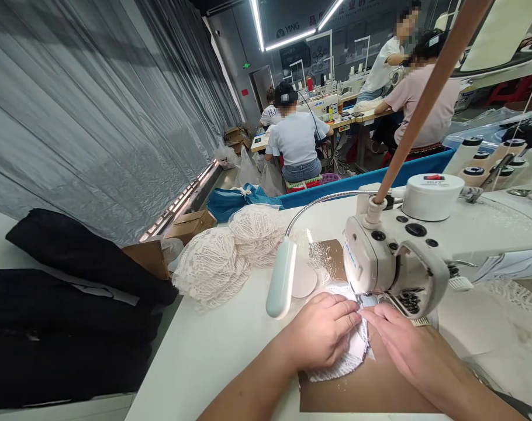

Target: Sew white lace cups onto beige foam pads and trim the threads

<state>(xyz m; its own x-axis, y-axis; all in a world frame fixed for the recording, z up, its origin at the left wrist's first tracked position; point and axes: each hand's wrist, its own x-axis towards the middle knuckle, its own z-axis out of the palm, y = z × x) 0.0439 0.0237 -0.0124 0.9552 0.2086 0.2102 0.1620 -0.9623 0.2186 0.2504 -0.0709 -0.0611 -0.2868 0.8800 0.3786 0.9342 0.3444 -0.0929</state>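
Note:
A white lace fabric piece (337, 369) with a rounded edge lies on the brown plate (375, 392), partly under the head of the sewing machine (369, 251). My left hand (325, 330) rests over the piece from the left, fingers bent and pressed together on it beside the presser foot. From the right, my right hand (395, 336) meets the left fingertips, its thumb and fingers closed on the fabric edge just in front of the needle area. My hands cover much of the piece, and the needle itself is hidden.
Stacked lace pieces (209, 266) lie on the white table's left. A lamp (281, 280) on a bent neck hangs close by my left hand. Thread cones (472, 155) stand at right. Black cloth (86, 251) lies at far left. Several people sit or stand at machines beyond.

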